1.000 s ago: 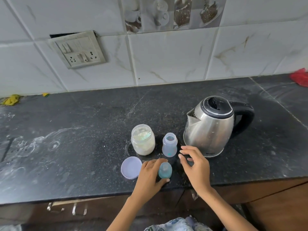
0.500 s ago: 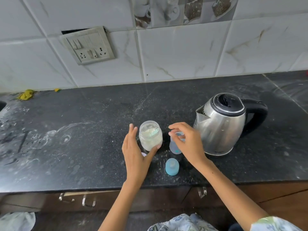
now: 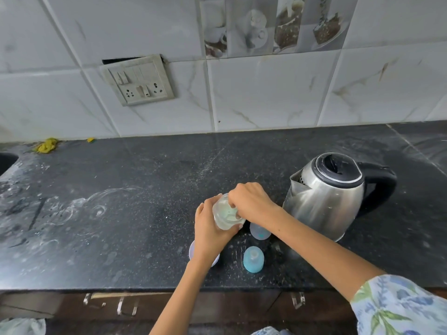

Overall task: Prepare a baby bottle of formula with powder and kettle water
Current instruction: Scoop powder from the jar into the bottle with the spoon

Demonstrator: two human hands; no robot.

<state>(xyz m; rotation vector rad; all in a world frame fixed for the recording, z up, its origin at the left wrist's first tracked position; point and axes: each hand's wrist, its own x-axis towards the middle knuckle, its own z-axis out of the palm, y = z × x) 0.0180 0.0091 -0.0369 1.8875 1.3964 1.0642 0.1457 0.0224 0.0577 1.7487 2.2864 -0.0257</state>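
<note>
My left hand [image 3: 210, 229] grips a clear jar of pale powder [image 3: 226, 213], lifted and tilted toward the right. The fingers of my right hand [image 3: 251, 201] reach into the jar's open mouth; what they hold is hidden. Just below my right wrist stands the open baby bottle [image 3: 259, 231], partly covered by my forearm. The bottle's blue teat cap [image 3: 253, 259] stands on the black counter [image 3: 135, 194] in front of it. A steel kettle [image 3: 326, 197] with a black handle stands to the right. The jar's pale lid [image 3: 192, 250] lies under my left wrist.
A switchboard with sockets [image 3: 137, 79] is fixed to the tiled wall. Yellow scraps [image 3: 47, 145] lie at the back left of the counter, by a sink edge [image 3: 7, 160]. White powder smears mark the counter's left part. Drawer handles [image 3: 125, 305] show below the front edge.
My left hand closed on the powder jar and lifted and tilted it. My right hand moved from the bottle's top into the jar's mouth. The view shifted slightly.
</note>
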